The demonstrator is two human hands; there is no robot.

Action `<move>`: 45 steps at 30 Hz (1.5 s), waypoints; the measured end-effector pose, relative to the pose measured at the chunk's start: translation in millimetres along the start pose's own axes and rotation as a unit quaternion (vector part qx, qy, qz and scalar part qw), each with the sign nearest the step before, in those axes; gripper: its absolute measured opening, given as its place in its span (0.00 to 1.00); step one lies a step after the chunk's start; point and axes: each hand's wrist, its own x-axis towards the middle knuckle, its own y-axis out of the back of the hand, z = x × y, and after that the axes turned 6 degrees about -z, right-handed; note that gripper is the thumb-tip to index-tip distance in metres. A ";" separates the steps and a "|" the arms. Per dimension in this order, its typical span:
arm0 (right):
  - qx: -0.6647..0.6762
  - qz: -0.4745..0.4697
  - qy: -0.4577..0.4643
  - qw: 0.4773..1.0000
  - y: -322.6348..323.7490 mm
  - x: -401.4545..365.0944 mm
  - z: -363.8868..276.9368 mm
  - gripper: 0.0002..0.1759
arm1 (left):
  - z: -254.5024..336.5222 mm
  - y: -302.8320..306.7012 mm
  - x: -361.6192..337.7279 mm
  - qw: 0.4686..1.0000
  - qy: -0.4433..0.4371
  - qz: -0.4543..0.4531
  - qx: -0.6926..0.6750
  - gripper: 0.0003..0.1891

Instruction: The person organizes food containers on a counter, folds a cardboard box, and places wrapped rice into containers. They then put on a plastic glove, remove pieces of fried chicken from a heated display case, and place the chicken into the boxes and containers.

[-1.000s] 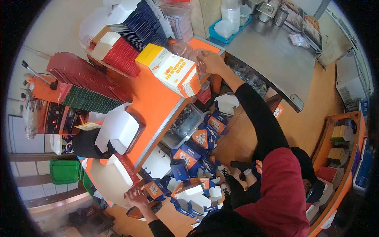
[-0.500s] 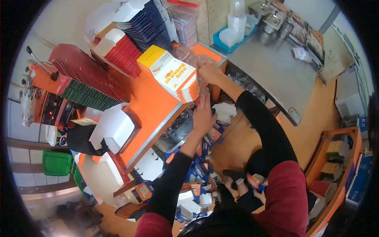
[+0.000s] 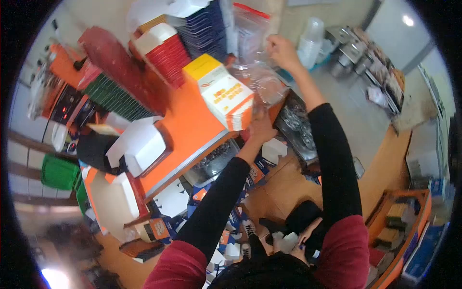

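Over the far end of the orange counter [image 3: 185, 115] lies see-through clear plastic [image 3: 267, 84]. My right hand [image 3: 285, 54] is raised at its upper edge, fingers pinched together on the plastic. Lower down, at the counter's corner, my left hand [image 3: 261, 129] touches the plastic's lower end; its fingers are blurred and partly hidden. Just left of both hands stands a stack of white, yellow and orange printed cartons [image 3: 224, 94]. A red-topped zip bag [image 3: 250, 31] is behind the plastic.
Stacks of red boxes [image 3: 166, 53], dark blue boxes [image 3: 204, 36] and green boxes [image 3: 113, 96] fill the counter's back. Beside it are a steel table [image 3: 346, 106] and a tray of clear plastic items [image 3: 296, 127]. Below, another person's hands [image 3: 303, 241] show near folded boxes.
My right hand has risen away from my left hand, and the clear plastic has spread between them. My left hand has shifted slightly right and down. The camera view has shifted.
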 end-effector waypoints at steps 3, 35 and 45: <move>-0.007 -0.063 -0.044 0.997 14.9 9.8 -38.6 0.04 | -1.3 -8.1 7.0 0.999 0.019 0.024 0.040 0.53; 0.205 0.259 -0.046 0.943 184.9 -89.5 -115.9 0.08 | -7.6 9.0 -130.8 0.943 -0.179 0.278 0.041 0.21; 0.359 -0.496 -0.044 0.789 -101.2 -94.8 -281.7 0.37 | -236.8 92.9 -380.3 0.810 0.514 0.271 0.077 0.25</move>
